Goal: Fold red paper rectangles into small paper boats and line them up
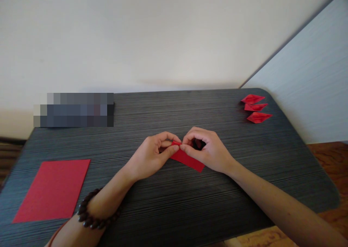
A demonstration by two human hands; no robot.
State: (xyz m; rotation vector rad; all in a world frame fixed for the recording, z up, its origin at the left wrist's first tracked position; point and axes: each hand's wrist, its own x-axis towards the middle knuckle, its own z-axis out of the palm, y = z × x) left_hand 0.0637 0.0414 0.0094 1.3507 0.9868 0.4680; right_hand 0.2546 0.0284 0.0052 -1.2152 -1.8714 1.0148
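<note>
A folded strip of red paper (190, 160) is between my two hands over the middle of the table. My left hand (152, 156) pinches its upper left end, thumb on top. With thumb and index finger close against the left fingertips, my right hand (208, 149) grips the same end near a small fold. The strip slants down to the right, its far end passing under the right hand. The fingers partly hide the fold. A dark beaded bracelet (89, 218) circles my left wrist.
A flat red paper sheet (54, 190) lies at the left of the dark table (152, 214). Several folded red paper boats (259, 118) sit at the back right. A blurred-out object (77, 111) is at the back left, near the wall (163, 33).
</note>
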